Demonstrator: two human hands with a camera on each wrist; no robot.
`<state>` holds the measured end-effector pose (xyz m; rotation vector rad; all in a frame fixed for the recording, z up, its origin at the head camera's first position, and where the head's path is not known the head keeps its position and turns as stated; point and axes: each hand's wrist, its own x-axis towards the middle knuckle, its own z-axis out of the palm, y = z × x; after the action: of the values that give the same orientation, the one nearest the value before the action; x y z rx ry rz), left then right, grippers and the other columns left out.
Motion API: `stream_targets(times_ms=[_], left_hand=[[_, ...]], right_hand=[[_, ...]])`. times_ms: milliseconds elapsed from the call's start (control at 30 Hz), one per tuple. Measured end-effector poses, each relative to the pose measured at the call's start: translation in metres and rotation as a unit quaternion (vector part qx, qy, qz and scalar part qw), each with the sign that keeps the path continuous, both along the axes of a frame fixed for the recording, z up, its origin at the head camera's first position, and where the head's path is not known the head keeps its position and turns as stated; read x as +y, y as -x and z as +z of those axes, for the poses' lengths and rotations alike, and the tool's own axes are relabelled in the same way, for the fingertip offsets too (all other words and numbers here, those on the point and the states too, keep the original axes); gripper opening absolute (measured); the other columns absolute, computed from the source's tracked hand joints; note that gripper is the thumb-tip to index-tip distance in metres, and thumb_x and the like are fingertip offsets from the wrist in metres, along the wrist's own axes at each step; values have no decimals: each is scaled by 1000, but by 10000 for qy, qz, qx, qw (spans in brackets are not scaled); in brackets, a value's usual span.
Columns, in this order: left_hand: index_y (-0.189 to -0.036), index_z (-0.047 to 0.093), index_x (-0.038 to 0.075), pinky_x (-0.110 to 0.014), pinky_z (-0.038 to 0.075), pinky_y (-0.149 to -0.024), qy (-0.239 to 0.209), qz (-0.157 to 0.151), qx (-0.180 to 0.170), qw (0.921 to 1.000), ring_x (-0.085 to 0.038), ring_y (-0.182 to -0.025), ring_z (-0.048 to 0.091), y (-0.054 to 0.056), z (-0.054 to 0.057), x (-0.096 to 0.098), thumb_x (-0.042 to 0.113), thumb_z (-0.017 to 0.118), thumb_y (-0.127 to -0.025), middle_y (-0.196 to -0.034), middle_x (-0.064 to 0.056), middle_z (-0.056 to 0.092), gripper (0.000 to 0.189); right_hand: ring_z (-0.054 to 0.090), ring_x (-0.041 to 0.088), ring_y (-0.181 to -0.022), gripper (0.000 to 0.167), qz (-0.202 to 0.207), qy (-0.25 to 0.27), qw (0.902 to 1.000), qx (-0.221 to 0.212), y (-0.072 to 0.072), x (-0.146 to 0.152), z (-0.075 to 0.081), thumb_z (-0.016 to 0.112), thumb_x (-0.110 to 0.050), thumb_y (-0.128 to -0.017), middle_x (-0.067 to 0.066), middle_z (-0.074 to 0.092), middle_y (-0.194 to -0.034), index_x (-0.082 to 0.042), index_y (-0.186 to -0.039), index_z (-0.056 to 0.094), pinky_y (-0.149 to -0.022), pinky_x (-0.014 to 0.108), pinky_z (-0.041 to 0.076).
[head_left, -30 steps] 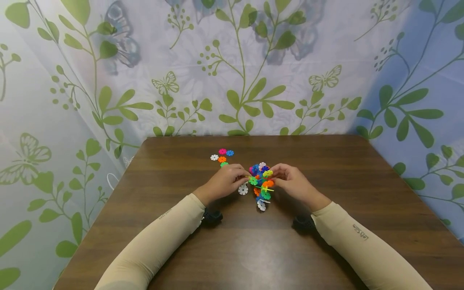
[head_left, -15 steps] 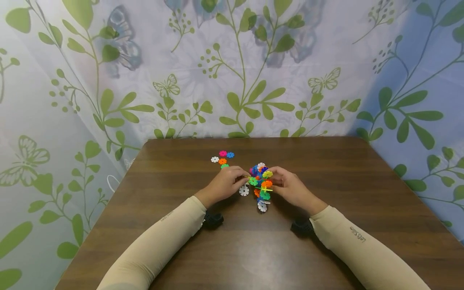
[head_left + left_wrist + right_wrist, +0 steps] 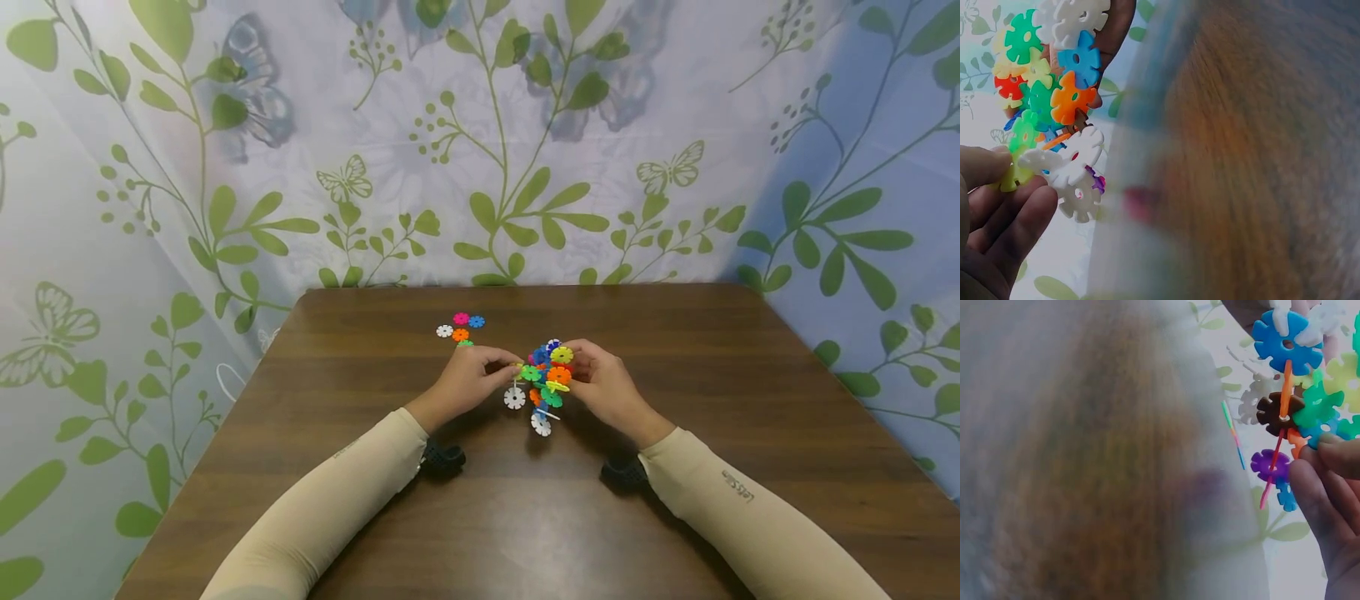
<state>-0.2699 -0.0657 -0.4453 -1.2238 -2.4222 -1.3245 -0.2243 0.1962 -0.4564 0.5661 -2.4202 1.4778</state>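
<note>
A cluster of interlocking snowflake discs (image 3: 551,398) in many colours is held between the two hands over the table. My left hand (image 3: 468,379) pinches a yellow disc (image 3: 1017,170) at the cluster's left side between thumb and fingers. White discs (image 3: 1082,152) are joined beside that yellow one. From the right, my right hand (image 3: 611,390) grips the cluster; its thumb and fingers close on a blue disc (image 3: 1324,430) in the right wrist view. A brown disc (image 3: 1277,414) and a purple disc (image 3: 1269,464) show near those fingers. The right fingertips are partly hidden behind the cluster in the head view.
Loose discs lie on the brown table (image 3: 360,358) beyond the left hand: pink (image 3: 461,318), blue (image 3: 477,322), white (image 3: 445,331), orange (image 3: 461,335) and a partly covered green one (image 3: 466,342). Black wrist gear (image 3: 442,458) shows under the left forearm. A patterned curtain hangs behind the table.
The cluster has turned slightly in the hands, and its left white disc has shifted right. My left hand has moved a little to the right, keeping its pinch.
</note>
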Motion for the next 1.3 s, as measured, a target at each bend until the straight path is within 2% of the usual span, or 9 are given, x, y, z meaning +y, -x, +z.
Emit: stream_targets(times_ms=[133,233,367,667,800,900,1033,1167,1300], left_hand=[[-110,81,4,-24,57,-69,5,-40,406,9992,-5,-76,67,-2,3,0,10,76,-100,-97,-1,78,14],[-110,81,2,-22,56,-72,-9,-88,760,9971,-6,-80,69,-4,4,1,9,77,-98,-100,-5,78,14],[-108,81,1,-21,56,-70,-138,-124,956,9952,-7,-79,69,-7,4,2,7,78,-97,-100,-6,78,12],[-106,81,0,-21,56,-80,-103,-193,1510,9883,-13,-88,74,-9,3,6,4,80,-95,-101,-7,79,12],[-108,81,-2,-21,54,-72,-157,-135,1315,9911,-10,-80,69,-8,1,5,5,79,-96,-102,-7,78,14],[-118,78,-2,-22,54,-69,-83,-72,983,9951,-9,-77,65,-8,-2,6,8,77,-98,-104,-6,78,22],[-135,69,-1,-23,57,-76,84,-77,420,9991,-9,-85,68,-6,-5,6,10,75,-101,-111,-7,77,37],[-144,62,-1,-27,58,-85,54,-319,2,9995,-14,-95,72,-2,-8,6,3,76,-98,-121,-13,74,48],[-144,59,-3,-28,58,-86,19,-601,-197,9980,-22,-99,73,0,-8,6,-5,75,-95,-125,-18,72,52]], right_hand=[[71,33,-87,46,25,9,9999,109,-5,-5,7,73,26,-83,19,74,-103,4,-122,64,-79,21,57],[71,35,-85,42,145,16,9996,240,-15,-11,22,72,28,-82,22,74,-103,9,-119,63,-79,22,58],[72,35,-82,39,214,11,9989,406,-24,-17,35,72,28,-82,22,74,-99,11,-116,64,-78,24,59],[73,27,-77,49,84,-216,9969,748,-4,-7,1,73,30,-77,12,76,-93,0,-116,68,-75,26,60],[74,25,-81,46,197,-148,9974,681,0,-4,0,79,21,-81,9,76,-95,-3,-119,69,-79,25,59],[75,28,-85,44,179,-155,9983,524,3,1,-2,80,18,-83,10,76,-97,-3,-120,68,-82,27,59],[74,32,-91,44,26,-202,9996,178,7,9,-5,75,21,-84,14,75,-102,-3,-119,67,-85,35,60],[74,35,-95,39,-72,-283,9994,-174,11,18,-6,73,21,-86,17,74,-109,-3,-117,67,-86,40,60],[74,34,-94,33,-107,-369,9983,-440,14,29,-6,75,16,-89,17,75,-109,-3,-114,67,-83,35,61]])
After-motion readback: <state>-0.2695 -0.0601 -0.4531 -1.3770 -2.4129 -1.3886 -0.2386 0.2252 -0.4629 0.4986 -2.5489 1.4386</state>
